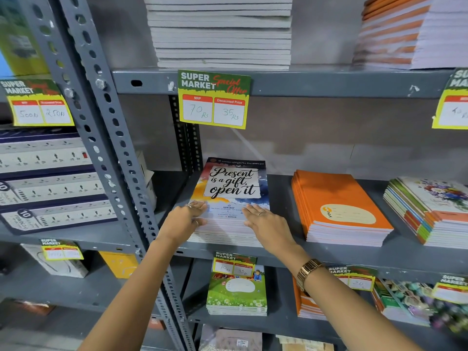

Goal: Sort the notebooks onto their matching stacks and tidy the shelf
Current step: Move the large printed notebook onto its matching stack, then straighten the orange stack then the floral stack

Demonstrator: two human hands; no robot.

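Your left hand [188,216] and right hand [263,221] lie flat and open, apart, on the stack of watercolour-cover "Present is a gift" notebooks [234,188], gripping nothing.

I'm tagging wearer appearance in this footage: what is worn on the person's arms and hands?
Both forearms are bare, with no sleeves in view. The right wrist carries a gold-toned watch with a metal link band. The right hand has one ring on a finger. The left hand shows two rings, one near the top finger and one lower. No gloves.
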